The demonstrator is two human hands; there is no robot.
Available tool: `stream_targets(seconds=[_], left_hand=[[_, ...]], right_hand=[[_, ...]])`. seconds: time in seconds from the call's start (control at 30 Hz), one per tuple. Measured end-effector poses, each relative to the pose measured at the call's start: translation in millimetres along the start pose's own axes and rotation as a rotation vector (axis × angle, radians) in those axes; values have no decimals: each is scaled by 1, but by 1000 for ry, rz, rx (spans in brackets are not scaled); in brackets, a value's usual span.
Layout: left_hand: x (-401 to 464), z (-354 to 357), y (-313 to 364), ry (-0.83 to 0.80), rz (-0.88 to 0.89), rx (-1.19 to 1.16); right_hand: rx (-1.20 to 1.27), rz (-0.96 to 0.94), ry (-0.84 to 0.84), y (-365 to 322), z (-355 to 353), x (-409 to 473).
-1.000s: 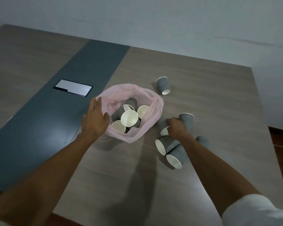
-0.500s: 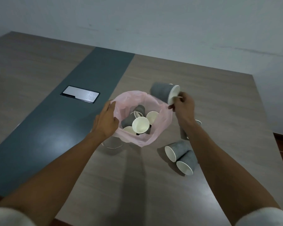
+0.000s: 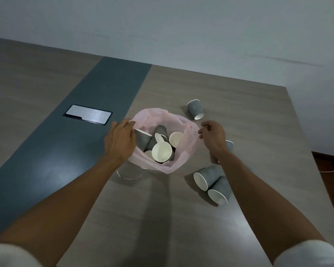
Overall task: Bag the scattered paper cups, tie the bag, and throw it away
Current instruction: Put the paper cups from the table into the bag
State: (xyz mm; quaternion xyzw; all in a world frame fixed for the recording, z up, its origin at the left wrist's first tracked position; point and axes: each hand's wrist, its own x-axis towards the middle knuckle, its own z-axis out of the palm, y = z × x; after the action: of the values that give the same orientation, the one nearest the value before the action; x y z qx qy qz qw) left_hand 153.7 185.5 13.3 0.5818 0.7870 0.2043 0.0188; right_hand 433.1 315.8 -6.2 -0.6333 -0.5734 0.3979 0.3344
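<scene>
Head view: we are letting our right hand [image 3: 213, 138], now empty and loosely curled, leave the pink bag [image 3: 189, 151]. Its cup is probably inside. Our left hand [image 3: 121, 140] is gripping the bag's rim. Four cups [image 3: 205, 179] are waiting beside the bag.

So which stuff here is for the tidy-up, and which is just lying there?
For the job:
pink bag
cups in the bag
loose cups on the table
left hand, gripping the bag rim
right hand

Just there:
silver panel
white cable
</scene>
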Motion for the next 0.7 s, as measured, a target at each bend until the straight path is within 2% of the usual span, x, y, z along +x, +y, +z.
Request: stream_targets(seconds=[0.17,0.3,0.37,0.5,0.63,0.7], left_hand=[[20,2,12,-44,-52,-57],[33,9,23,-72,-51,52],[36,13,26,-44,-76,76],[37,21,21,-10,-68,85],[41,18,21,-74,-28,94],[45,14,24,-98,-20,115]], right_hand=[[-238,63,74,43,-31,23],[-514,153,-118,71,-49,47],[-640,129,-201,85,-52,57],[-824,84,-225,110,-54,64],[-766,137,-120,99,-55,66],[-641,112,18,78,-57,66]])
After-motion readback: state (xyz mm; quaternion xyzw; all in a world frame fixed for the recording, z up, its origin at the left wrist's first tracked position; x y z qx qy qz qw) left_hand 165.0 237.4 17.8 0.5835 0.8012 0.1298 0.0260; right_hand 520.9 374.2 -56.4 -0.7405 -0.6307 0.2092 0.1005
